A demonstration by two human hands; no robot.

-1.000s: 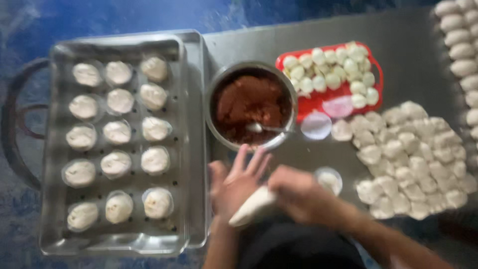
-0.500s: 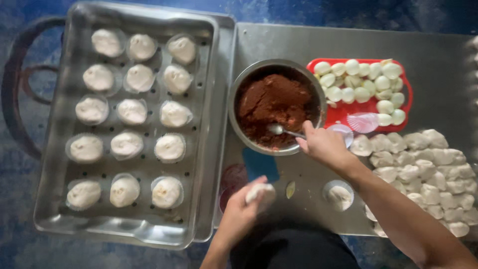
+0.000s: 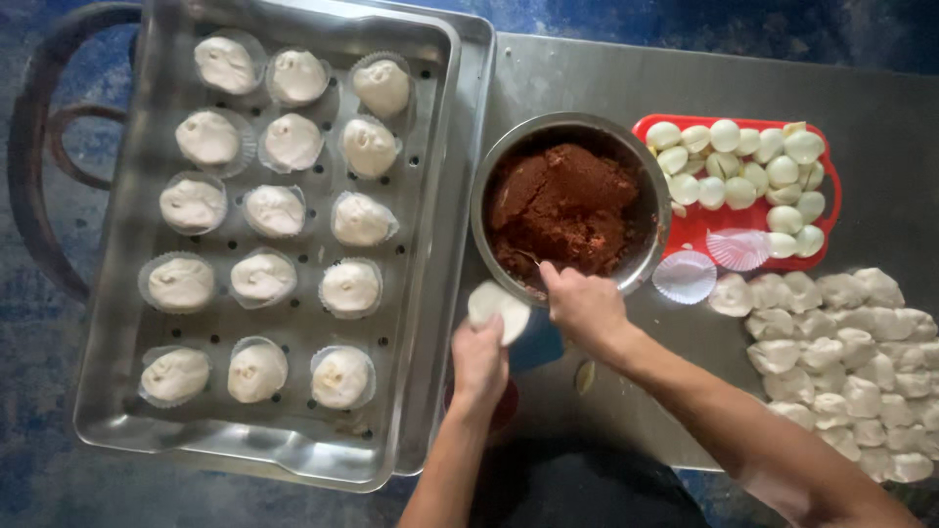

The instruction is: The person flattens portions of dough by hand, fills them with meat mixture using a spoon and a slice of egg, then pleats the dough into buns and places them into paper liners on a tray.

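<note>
My left hand (image 3: pixel 479 364) holds a flat round piece of white dough (image 3: pixel 497 306) just below the rim of a steel bowl (image 3: pixel 641 168). The bowl is full of reddish-brown filling (image 3: pixel 567 207). My right hand (image 3: pixel 585 303) grips a spoon handle (image 3: pixel 529 258) whose tip is dug into the filling at the bowl's near edge. The two hands sit close together, almost touching.
A perforated steel tray (image 3: pixel 430 147) on the left holds several filled dough buns in paper cups. A red tray (image 3: pixel 827 156) of halved eggs stands right of the bowl, with two paper cups (image 3: pixel 711 262) beside it. Several dough pieces (image 3: pixel 841 342) lie at the right.
My left hand has lifted the dough up to the bowl's rim. My right hand slid left along the bowl's near edge with the spoon, toward the dough.
</note>
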